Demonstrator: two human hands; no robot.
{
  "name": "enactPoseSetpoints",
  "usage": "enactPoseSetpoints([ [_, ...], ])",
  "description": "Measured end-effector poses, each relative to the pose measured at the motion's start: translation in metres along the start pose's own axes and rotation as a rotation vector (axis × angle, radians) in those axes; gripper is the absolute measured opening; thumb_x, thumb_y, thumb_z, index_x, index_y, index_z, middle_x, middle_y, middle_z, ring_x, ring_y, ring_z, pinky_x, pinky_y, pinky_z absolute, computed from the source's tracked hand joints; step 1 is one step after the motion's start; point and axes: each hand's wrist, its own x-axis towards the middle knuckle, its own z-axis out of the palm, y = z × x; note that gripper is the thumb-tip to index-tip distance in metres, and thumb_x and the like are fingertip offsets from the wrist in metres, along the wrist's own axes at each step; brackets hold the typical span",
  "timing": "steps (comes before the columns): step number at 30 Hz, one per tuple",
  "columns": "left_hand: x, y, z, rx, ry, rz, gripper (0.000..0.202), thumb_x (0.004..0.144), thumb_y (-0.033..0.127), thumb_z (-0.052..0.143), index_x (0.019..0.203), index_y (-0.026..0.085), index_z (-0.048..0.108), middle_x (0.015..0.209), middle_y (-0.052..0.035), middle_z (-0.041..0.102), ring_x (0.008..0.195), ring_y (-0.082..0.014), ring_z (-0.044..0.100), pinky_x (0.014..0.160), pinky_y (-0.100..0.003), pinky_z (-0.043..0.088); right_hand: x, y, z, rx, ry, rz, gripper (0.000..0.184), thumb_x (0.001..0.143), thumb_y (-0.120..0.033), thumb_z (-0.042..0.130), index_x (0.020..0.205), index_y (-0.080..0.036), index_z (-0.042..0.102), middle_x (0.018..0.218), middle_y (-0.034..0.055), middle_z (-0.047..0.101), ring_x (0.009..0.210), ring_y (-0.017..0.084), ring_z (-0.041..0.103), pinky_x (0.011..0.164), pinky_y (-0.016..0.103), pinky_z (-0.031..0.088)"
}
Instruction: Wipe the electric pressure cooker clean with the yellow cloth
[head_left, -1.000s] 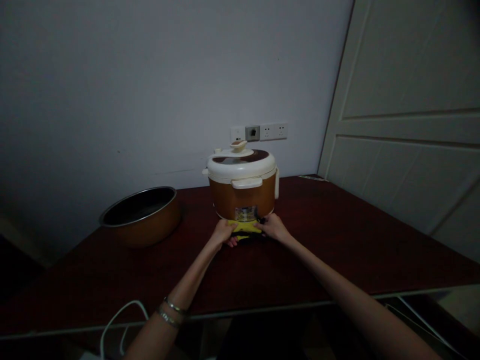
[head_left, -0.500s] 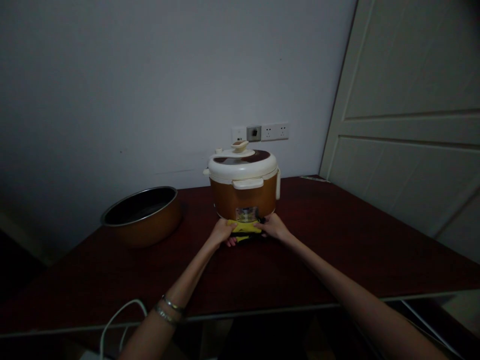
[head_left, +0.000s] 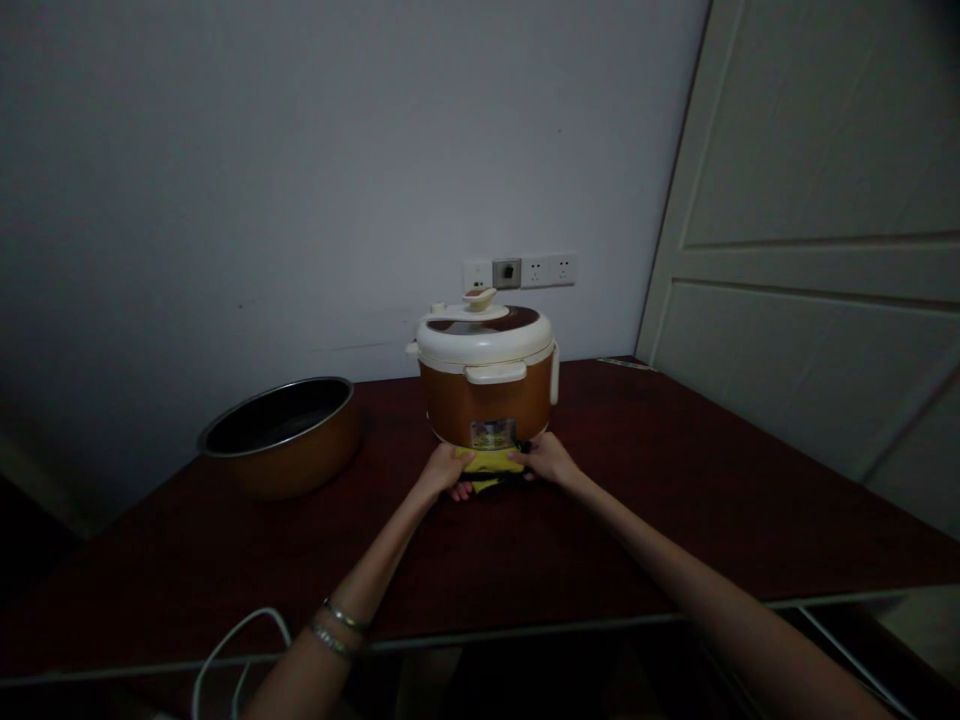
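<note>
A brown rice cooker (head_left: 486,395) with a white lid stands on the table, its lid knob on top and a label on the front. Against its lower front lies a yellow and black object (head_left: 489,461), perhaps folded cloth or packaging; I cannot tell which. My left hand (head_left: 446,470) grips the object's left side, and my right hand (head_left: 547,458) grips its right side. Both hands partly hide it.
A metal inner pot (head_left: 281,437) with a brown outside stands left of the cooker on the dark red table (head_left: 675,500). A wall socket panel (head_left: 519,272) sits behind the cooker. A white cable (head_left: 240,640) lies near the front edge, and a white door (head_left: 810,240) stands at right.
The whole scene sits slightly lower in the view as my head shifts. Both hands stay on the yellow and black object, and the cooker and pot stay in place.
</note>
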Motion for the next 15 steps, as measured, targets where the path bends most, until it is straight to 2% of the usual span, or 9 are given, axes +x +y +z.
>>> enactPoseSetpoints([
  [4,0.007,0.012,0.023,0.016,-0.070,0.014,0.031,0.093,0.027,0.036,0.099,0.003,0.055,0.043,0.0000,0.056,0.034,-0.0110,0.054,0.038,-0.019,0.043,0.003,0.006,-0.031,-0.038,0.070,0.030,0.017,0.065,-0.021,0.072,0.056,-0.013,0.060,0.050,-0.0004,0.061,0.040,0.009,0.052,0.036,0.016,0.038],
  [6,0.007,0.015,0.027,0.025,-0.081,0.024,0.032,0.093,0.028,0.036,0.100,0.003,0.055,0.042,0.0004,0.056,0.034,-0.0110,0.054,0.038,-0.019,0.043,0.004,0.009,-0.037,-0.057,0.100,0.031,0.018,0.064,-0.021,0.072,0.054,-0.012,0.060,0.047,-0.0007,0.060,0.042,0.009,0.053,0.037,0.015,0.036],
  [8,0.005,0.013,0.020,0.039,-0.074,0.024,0.031,0.092,0.027,0.037,0.100,0.003,0.055,0.041,0.0008,0.055,0.033,-0.0108,0.053,0.038,-0.019,0.043,0.004,0.010,-0.031,-0.062,0.099,0.026,0.018,0.065,-0.022,0.071,0.053,-0.013,0.059,0.048,-0.0005,0.060,0.043,0.010,0.054,0.038,0.015,0.038],
  [12,0.000,0.005,-0.002,0.069,-0.015,0.020,0.031,0.092,0.025,0.036,0.103,0.003,0.054,0.040,0.0019,0.054,0.033,-0.0108,0.053,0.037,-0.018,0.042,0.000,0.005,-0.003,-0.035,0.046,0.017,0.021,0.067,-0.023,0.069,0.051,-0.015,0.057,0.050,-0.0004,0.061,0.040,0.010,0.053,0.038,0.018,0.041],
  [15,0.001,0.005,-0.002,0.097,0.002,0.025,0.031,0.092,0.026,0.036,0.102,0.003,0.055,0.041,0.0013,0.055,0.034,-0.0108,0.053,0.038,-0.019,0.042,0.000,0.002,-0.003,-0.015,0.037,0.020,0.021,0.065,-0.022,0.070,0.051,-0.016,0.056,0.050,-0.0010,0.061,0.039,0.010,0.052,0.038,0.018,0.042],
])
